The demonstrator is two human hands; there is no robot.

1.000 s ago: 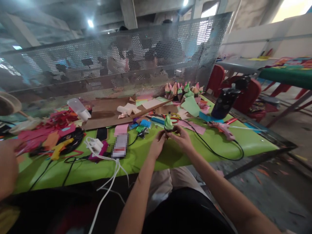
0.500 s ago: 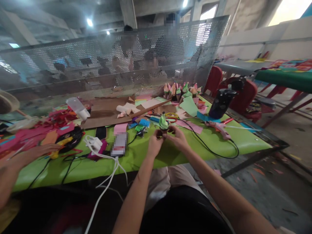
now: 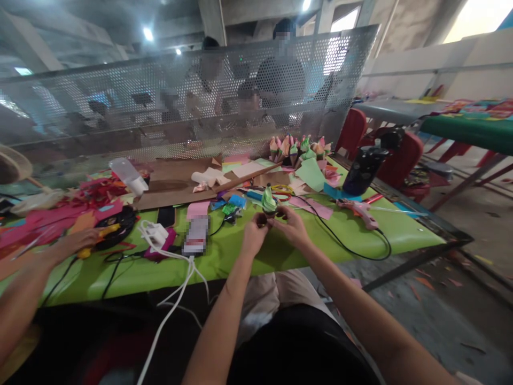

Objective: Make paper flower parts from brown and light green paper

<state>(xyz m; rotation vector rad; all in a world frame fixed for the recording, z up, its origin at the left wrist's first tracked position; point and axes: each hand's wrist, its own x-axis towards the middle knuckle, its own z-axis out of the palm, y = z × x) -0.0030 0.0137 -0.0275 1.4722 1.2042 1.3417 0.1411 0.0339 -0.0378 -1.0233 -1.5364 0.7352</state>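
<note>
Both my hands meet over the green table (image 3: 360, 230), pinching the dark base of a small green paper cone-shaped craft (image 3: 268, 202). My left hand (image 3: 255, 234) grips it from the left with curled fingers. My right hand (image 3: 292, 225) holds it from the right, fingers closed round the base. The green swirl top stands upright above my fingertips.
A pink glue gun (image 3: 358, 208) with a black cable lies to the right, near a black bottle (image 3: 364, 168). Finished paper cones (image 3: 298, 147) stand at the back by a perforated metal screen (image 3: 180, 107). A co-worker's hand (image 3: 76, 240) rests on a yellow glue gun at left. White charger (image 3: 154, 234), paper scraps, red chairs.
The co-worker's hand at left has moved onto the table and taken the yellow glue gun. My hands stay on the green craft, which has tilted slightly left.
</note>
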